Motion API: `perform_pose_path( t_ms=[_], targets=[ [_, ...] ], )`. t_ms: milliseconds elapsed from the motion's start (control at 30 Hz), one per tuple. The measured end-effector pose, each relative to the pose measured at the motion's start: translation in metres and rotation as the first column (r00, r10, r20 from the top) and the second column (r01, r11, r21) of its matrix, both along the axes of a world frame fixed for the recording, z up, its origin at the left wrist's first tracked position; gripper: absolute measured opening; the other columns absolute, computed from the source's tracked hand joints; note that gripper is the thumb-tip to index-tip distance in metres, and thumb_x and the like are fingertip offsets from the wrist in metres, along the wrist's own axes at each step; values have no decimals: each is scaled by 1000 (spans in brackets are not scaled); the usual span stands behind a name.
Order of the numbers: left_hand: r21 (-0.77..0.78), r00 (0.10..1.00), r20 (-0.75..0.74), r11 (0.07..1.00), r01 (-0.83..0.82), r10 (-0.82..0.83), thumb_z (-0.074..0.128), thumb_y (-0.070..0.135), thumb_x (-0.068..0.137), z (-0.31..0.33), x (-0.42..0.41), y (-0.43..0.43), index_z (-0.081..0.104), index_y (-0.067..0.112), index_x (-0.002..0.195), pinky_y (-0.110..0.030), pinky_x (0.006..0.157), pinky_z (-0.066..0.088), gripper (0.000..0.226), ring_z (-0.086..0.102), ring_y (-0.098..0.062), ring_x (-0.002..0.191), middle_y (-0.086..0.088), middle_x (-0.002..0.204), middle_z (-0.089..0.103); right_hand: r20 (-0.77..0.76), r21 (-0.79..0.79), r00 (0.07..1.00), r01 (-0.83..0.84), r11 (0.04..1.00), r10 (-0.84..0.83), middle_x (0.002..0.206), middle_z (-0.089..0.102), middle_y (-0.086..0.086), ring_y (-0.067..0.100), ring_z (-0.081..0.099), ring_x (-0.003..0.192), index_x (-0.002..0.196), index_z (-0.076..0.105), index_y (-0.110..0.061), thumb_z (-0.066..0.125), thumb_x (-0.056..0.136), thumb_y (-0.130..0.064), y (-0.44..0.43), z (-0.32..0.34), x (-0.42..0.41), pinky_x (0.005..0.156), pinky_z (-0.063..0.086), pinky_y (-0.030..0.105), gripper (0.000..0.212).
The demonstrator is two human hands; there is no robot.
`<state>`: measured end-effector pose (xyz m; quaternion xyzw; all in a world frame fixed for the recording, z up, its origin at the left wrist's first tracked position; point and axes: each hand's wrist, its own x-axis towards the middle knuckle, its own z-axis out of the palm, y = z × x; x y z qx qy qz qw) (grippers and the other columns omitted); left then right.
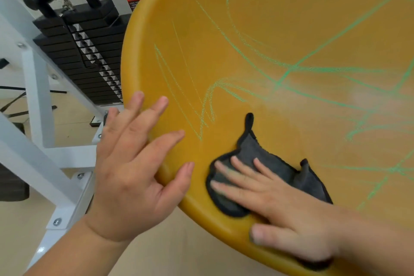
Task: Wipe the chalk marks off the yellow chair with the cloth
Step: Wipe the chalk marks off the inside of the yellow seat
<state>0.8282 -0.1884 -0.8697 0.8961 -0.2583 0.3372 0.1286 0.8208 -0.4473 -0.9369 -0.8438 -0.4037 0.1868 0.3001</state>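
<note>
The yellow chair [280,29] fills the right and upper part of the view, its seat shell scribbled with green chalk marks [291,69]. A dark grey cloth [275,163] lies flat on the seat near the front rim. My right hand [280,204] presses on the cloth with straight, spread fingers; it looks blurred. My left hand [136,163] rests on the chair's left rim with fingers spread, thumb on the inner surface.
A white-framed gym machine [38,87] with a black weight stack [89,51] stands close on the left of the chair. Beige floor [179,257] shows below the chair's rim.
</note>
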Motion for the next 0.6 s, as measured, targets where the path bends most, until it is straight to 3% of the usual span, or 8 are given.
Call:
perform_pose_path(
  t_ms=[100,200,267,333,500,600],
  targets=[
    [28,997,-63,999,-33,35,61,39,82,-3,3,4,74,8,104,-70,108,25,40,30,-40,144,-20,144,47,122,-129,976,195,972,-179,161,-32,-27,8,-33,150,150,-16,-63,-6,81,-89,3,-16,49,123,-14,57,75],
    [12,995,-94,1000,-25,26,60,37,83,-5,3,3,74,8,105,-66,111,25,39,25,-39,146,-19,146,45,120,-54,895,439,897,-430,163,-31,-23,15,-32,152,148,-16,-66,-8,78,-92,20,-23,97,122,-13,62,75],
    [0,995,-100,1000,-24,23,59,37,84,-4,3,3,74,7,105,-60,116,22,39,24,-39,147,-18,146,45,95,19,856,508,861,-508,165,-28,-22,18,-31,153,151,-13,-63,-11,73,-95,32,-23,109,121,-15,63,84],
    [-10,994,-107,1000,-21,20,59,36,84,-3,3,2,73,7,106,-51,119,18,39,22,-39,147,-18,147,44,127,49,878,459,887,-461,164,-29,-23,18,-31,152,153,-13,-59,-13,73,-94,44,-19,96,121,-14,62,87],
    [-38,994,-105,999,-17,13,59,33,82,-4,4,-1,74,8,107,-43,120,16,38,21,-39,147,-18,146,45,145,92,987,60,994,-73,165,-26,-23,13,-28,154,157,-11,-52,0,83,-88,41,-4,29,122,-18,47,83],
    [-59,995,-102,998,-14,8,59,33,82,-5,5,-2,73,9,107,-45,120,16,37,21,-38,148,-17,145,45,180,18,980,87,996,-89,165,-27,-25,9,-27,153,154,-11,-58,-3,84,-87,23,-12,45,123,-17,49,77]
  ],
)
